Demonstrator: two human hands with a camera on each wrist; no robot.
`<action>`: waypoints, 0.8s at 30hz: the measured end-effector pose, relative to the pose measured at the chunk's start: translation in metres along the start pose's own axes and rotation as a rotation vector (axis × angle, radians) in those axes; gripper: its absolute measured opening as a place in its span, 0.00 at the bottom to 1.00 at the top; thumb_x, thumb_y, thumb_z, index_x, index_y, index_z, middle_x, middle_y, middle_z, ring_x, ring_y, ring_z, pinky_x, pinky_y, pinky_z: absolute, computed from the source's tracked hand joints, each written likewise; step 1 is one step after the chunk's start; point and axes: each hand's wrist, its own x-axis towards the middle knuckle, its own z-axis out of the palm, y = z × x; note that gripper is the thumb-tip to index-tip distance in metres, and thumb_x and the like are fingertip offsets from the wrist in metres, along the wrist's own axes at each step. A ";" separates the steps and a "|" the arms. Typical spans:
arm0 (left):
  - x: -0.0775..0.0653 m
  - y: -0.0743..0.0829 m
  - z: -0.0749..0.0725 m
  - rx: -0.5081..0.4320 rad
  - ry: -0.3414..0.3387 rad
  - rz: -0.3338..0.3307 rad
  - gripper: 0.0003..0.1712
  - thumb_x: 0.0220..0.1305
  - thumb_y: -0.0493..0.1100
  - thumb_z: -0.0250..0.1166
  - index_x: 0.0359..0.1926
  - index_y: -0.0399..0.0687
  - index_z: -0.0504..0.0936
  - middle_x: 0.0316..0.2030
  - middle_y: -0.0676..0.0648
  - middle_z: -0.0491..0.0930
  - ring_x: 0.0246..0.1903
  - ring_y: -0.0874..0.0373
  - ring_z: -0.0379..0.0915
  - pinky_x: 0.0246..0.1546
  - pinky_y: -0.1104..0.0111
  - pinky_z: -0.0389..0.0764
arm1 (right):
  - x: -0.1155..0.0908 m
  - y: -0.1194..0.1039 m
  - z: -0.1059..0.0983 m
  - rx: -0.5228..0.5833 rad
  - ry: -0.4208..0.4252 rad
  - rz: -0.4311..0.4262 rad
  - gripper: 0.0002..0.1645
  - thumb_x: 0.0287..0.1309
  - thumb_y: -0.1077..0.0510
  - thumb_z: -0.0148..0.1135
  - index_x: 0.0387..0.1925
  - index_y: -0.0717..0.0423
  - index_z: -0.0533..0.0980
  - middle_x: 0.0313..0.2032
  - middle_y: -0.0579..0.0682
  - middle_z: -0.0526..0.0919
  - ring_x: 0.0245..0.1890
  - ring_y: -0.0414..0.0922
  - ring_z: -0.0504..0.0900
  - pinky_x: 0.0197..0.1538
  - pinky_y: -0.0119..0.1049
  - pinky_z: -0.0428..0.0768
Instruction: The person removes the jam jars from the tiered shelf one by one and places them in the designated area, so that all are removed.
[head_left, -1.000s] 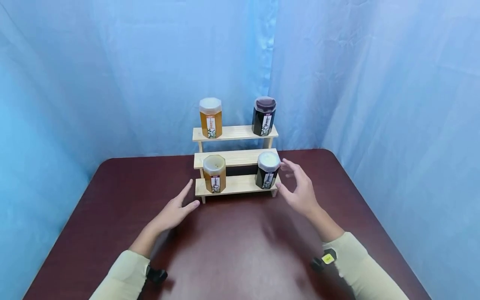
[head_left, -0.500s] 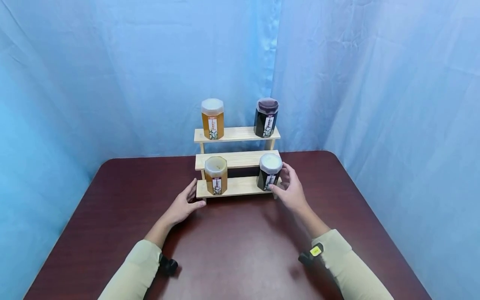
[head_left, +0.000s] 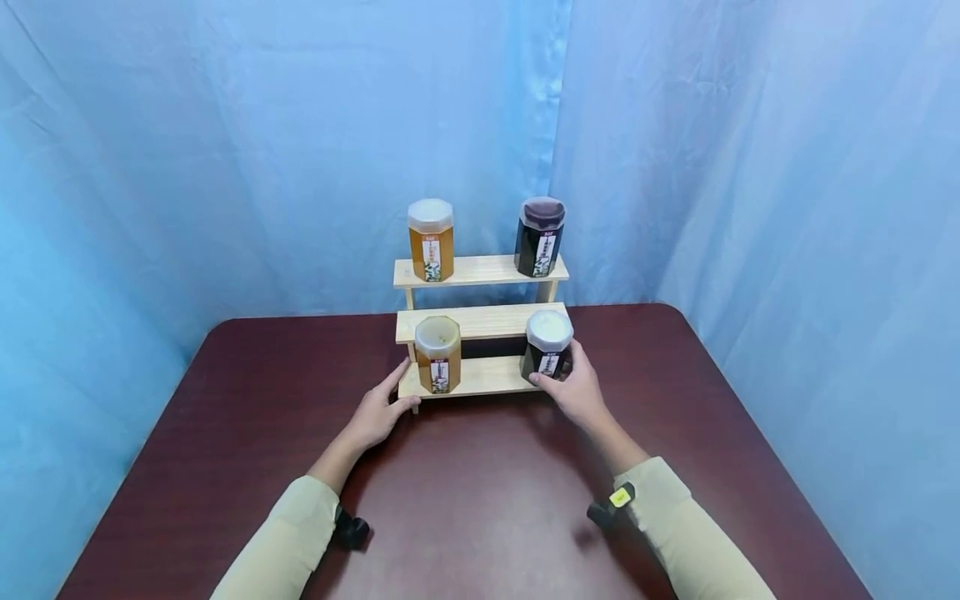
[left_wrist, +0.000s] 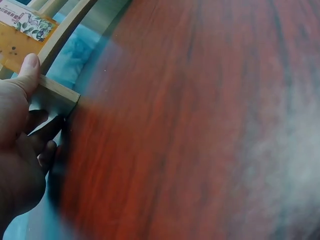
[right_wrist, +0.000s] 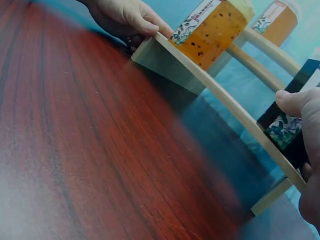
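A three-step wooden shelf (head_left: 480,321) stands on the table with its steps rising toward the back. My left hand (head_left: 372,417) grips the left end of its lowest step, thumb at the front edge as the left wrist view shows. On that step's right end is a dark jar (head_left: 547,333) with a whitish lid. My right hand (head_left: 581,396) holds this jar, thumb (right_wrist: 290,102) on its front and other fingers mostly hidden behind it. An amber jar (head_left: 438,367) sits upright at the step's left end, just beside my left hand.
The top step bears another amber jar (head_left: 431,242) on the left and a second dark jar (head_left: 541,240) on the right. Dark red tabletop (head_left: 480,483) spreads in front of the shelf. Blue curtains (head_left: 300,167) hang behind and along both sides.
Both hands have moved inward. My left hand has come from beside the shelf to grip its lowest step. My right hand has closed round the lower dark jar, which stays on its step.
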 end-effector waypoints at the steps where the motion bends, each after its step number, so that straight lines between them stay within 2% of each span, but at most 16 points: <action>1: 0.000 0.001 0.000 0.013 -0.007 0.006 0.44 0.71 0.48 0.65 0.81 0.55 0.53 0.75 0.41 0.59 0.73 0.42 0.54 0.68 0.45 0.60 | 0.001 0.000 0.000 -0.017 0.011 -0.006 0.55 0.49 0.55 0.80 0.73 0.61 0.59 0.60 0.61 0.73 0.58 0.56 0.73 0.58 0.53 0.72; 7: 0.002 0.002 -0.001 0.052 -0.042 0.015 0.45 0.72 0.49 0.63 0.81 0.56 0.49 0.77 0.45 0.52 0.74 0.42 0.51 0.69 0.45 0.58 | 0.001 -0.001 0.001 -0.078 0.038 -0.005 0.55 0.48 0.51 0.81 0.72 0.60 0.60 0.61 0.61 0.74 0.60 0.56 0.73 0.61 0.53 0.69; 16: 0.004 -0.003 -0.003 0.040 -0.053 0.017 0.44 0.73 0.48 0.61 0.81 0.55 0.49 0.78 0.46 0.50 0.74 0.43 0.50 0.69 0.46 0.56 | -0.001 -0.002 0.005 -0.089 0.056 0.013 0.53 0.47 0.47 0.81 0.70 0.58 0.64 0.57 0.58 0.77 0.56 0.54 0.76 0.58 0.52 0.72; 24: 0.003 -0.003 -0.002 0.035 -0.051 0.015 0.44 0.73 0.50 0.61 0.81 0.57 0.48 0.78 0.47 0.50 0.74 0.43 0.49 0.69 0.45 0.56 | 0.002 -0.001 -0.009 -0.126 0.086 -0.005 0.49 0.41 0.46 0.84 0.64 0.56 0.70 0.51 0.56 0.82 0.51 0.52 0.79 0.53 0.50 0.75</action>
